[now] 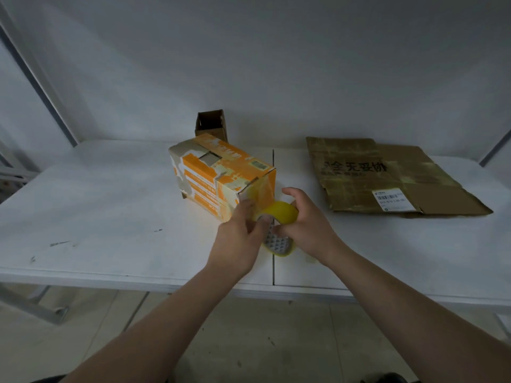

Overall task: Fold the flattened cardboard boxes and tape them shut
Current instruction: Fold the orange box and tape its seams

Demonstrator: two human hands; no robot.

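Note:
An orange and white folded cardboard box [218,175] lies on its side in the middle of the white table [110,211]. A strip of yellowish tape runs from its near end face to a yellow tape roll [279,217] held just in front of it. My right hand [301,225] grips the roll from the right. My left hand [239,239] pinches the tape beside the roll, at the box's near corner. A flattened brown cardboard box [387,175] with black print and a white label lies at the right of the table.
A small open brown box [211,125] stands upright against the wall behind the orange box. A seam [273,161] splits the tabletop. Metal frame posts [38,78] rise at the left and right. The table's front edge is close to me, with tiled floor below.

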